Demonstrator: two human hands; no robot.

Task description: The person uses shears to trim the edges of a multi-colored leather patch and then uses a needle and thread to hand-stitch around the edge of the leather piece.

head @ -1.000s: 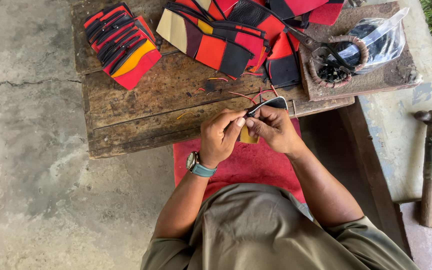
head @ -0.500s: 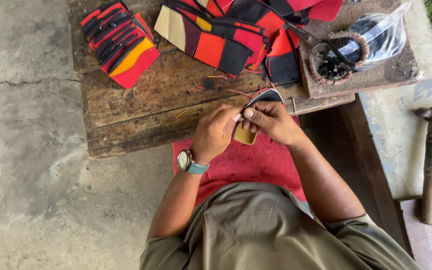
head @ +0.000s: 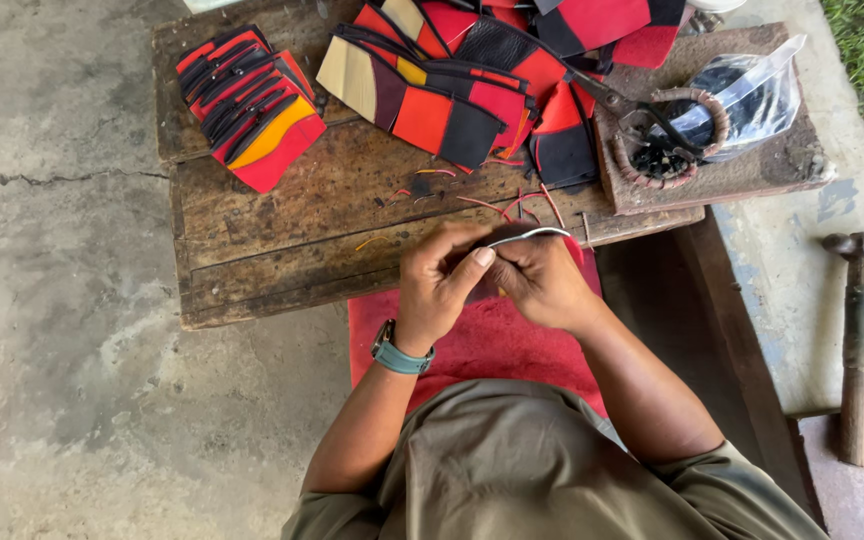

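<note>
Both my hands meet just in front of the wooden bench's near edge [head: 282, 300]. My left hand [head: 437, 285], with a teal watch on its wrist, pinches a small leather piece with a pale curved edge [head: 532, 234]. My right hand [head: 542, 280] closes on the same piece from the right, and its fingers hide most of it. A red cloth [head: 472, 345] lies on my lap under both hands. Thin red and orange leather trimmings [head: 512, 205] are scattered on the bench just beyond my fingers.
A stack of red, black and orange leather pieces [head: 252, 105] sits at the bench's far left. A bigger pile [head: 462, 80] lies in the middle. A wooden block [head: 742, 165] holds scissors, a woven ring and a plastic bag. A hammer [head: 857, 340] rests on the right ledge.
My hands have turned the piece over: the dark face and yellow bit seen before are now hidden, and only its pale curved edge shows above my fingers.
</note>
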